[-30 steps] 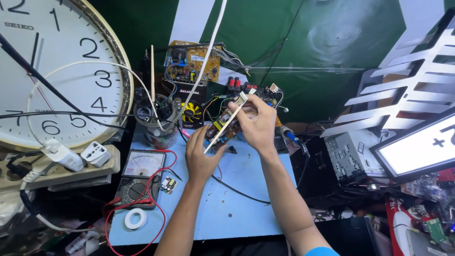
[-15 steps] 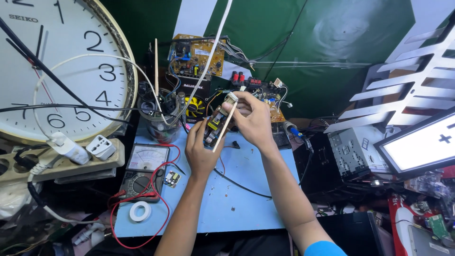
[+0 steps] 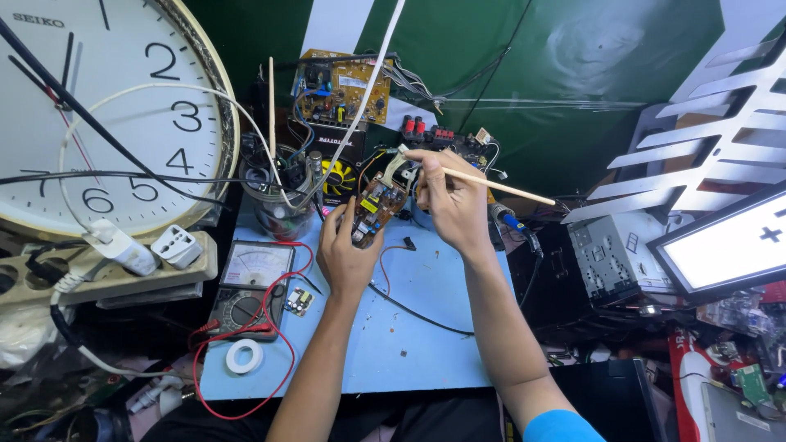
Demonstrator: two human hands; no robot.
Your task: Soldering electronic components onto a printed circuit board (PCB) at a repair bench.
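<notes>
A big round wall clock [image 3: 90,115] with a white face fills the upper left, leaning behind the bench, with black and white cables crossing in front of it. Below the middle lies a light blue work mat [image 3: 409,336], on which both forearms reach up from the bottom edge. At the right edge a lit white screen [image 3: 725,245] tilts over a grey metal chassis [image 3: 606,254]. Behind the mat stands a yellow-brown circuit board [image 3: 340,86], upright against the green backdrop, and left of the hands a clear jar [image 3: 278,196] holds tools and 1 thin wooden stick. On the mat's left side lies an analog multimeter [image 3: 250,282] with red leads looping round it, and near its lower edge a small roll of white tape [image 3: 244,356]. A beige power strip [image 3: 115,262] with white plugs sits beneath the clock. The left hand [image 3: 348,254] is curled, fingers wrapped round the lower end of a small brown circuit board [image 3: 375,209], which it holds tilted in the air above the far end of the mat, component side towards the camera. The right hand [image 3: 450,200] is closed in a pinch on a thin pale brush handle [image 3: 499,187], which juts out to the right; the brush end meets the top of the small board. A tiny green module [image 3: 300,302] lies on the mat beside the multimeter.
</notes>
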